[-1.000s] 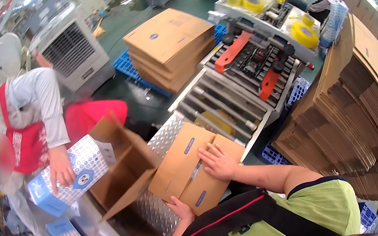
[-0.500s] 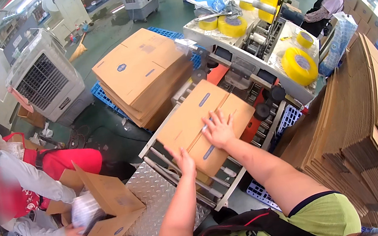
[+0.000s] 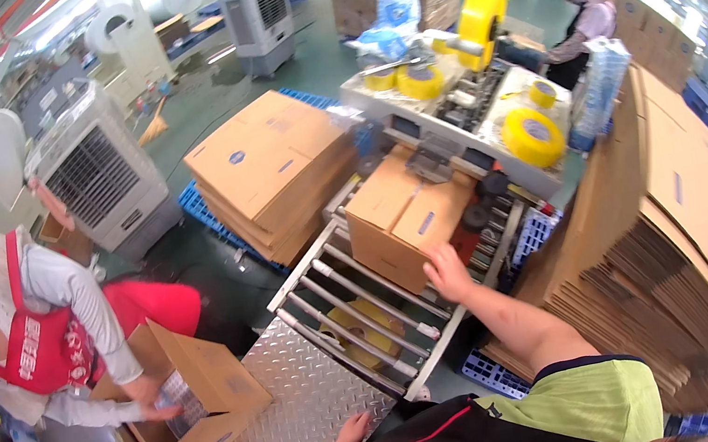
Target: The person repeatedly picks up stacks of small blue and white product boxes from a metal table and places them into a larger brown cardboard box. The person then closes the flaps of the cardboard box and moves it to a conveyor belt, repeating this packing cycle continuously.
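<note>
The box (image 3: 409, 211), brown and with its top flaps folded down, sits on the rollers (image 3: 375, 299), its far end under the head of the machine (image 3: 431, 166). The right hand (image 3: 449, 273) is at the box's near side, by the lower corner; its fingers are slightly apart and lie against the cardboard without gripping it. The left hand (image 3: 354, 429) is well apart from the box, low by the near edge of the metal tabletop (image 3: 303, 391); its fingers look loosely bent, and I cannot tell how wide they stand. On the left, a co-worker in a red apron (image 3: 45, 346) has both hands at an open carton (image 3: 214, 369), with a pale patterned pack (image 3: 182, 398) inside it. Beyond the rollers, a stack of flat cartons (image 3: 269, 170) rests on a blue pallet (image 3: 216, 217), with a grey cooler (image 3: 94, 172) behind to the left. The machine carries a big yellow wheel (image 3: 478, 10), and a yellow tape roll (image 3: 532, 137) lies on its near right part. Along the right stands a tall row of folded cartons (image 3: 661, 243).
</note>
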`<state>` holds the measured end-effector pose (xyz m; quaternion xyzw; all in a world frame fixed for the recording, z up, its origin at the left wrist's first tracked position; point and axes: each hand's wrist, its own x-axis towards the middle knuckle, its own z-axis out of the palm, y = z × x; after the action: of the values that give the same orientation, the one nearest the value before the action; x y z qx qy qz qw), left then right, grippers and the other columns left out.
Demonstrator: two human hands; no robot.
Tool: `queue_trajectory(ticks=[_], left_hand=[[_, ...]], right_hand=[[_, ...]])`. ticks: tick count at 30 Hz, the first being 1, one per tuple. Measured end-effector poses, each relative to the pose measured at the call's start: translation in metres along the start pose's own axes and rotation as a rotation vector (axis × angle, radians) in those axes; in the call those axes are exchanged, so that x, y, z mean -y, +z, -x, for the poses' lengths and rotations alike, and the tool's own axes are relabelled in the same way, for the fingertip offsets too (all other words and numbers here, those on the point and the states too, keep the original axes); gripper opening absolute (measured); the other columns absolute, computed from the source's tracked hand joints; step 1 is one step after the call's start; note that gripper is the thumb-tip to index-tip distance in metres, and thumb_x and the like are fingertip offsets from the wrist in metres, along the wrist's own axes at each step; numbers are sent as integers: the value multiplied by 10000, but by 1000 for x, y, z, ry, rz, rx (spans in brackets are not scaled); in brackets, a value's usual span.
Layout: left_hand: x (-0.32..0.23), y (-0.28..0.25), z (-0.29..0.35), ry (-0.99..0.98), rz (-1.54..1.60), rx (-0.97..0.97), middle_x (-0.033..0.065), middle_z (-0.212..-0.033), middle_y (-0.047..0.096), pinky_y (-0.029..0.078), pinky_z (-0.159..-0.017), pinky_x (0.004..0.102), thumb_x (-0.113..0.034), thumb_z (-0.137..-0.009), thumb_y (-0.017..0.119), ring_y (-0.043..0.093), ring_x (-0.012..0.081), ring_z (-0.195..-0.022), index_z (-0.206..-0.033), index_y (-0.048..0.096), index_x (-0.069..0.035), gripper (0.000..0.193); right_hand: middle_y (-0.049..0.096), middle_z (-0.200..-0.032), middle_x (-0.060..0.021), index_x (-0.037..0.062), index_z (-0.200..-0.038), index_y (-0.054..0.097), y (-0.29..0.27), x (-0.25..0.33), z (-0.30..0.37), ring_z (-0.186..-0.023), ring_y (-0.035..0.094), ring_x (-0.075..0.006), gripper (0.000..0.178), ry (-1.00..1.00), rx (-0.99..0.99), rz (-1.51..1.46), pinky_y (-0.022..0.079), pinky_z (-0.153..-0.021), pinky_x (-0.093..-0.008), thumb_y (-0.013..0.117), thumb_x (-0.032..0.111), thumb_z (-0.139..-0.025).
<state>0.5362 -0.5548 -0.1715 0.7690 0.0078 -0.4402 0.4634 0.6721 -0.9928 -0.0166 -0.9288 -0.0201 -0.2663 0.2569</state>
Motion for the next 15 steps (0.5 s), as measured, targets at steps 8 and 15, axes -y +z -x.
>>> queue_trajectory(ticks=[8,15], left_hand=[[188,-82,104,-288,-350,-244,131,-917,700,527,-745,379,-390,-913,591,667,235,-819,-1192,623,23,499],[136,-89,126,72,240,-215,87,-995,670,526,-722,303,-277,-959,594,627,150,-791,-1211,598,-6,369]], right_hand=[[629,-879,-104,75,-1049,607,-323,169,22,-839,610,-311,325,-314,-379,640,481,-708,-446,664,62,-729],[583,-1269,-178,37,-1322,500,-459,153,134,-1207,528,-347,635,529,-349,1094,422,-1012,-434,665,438,-858]])
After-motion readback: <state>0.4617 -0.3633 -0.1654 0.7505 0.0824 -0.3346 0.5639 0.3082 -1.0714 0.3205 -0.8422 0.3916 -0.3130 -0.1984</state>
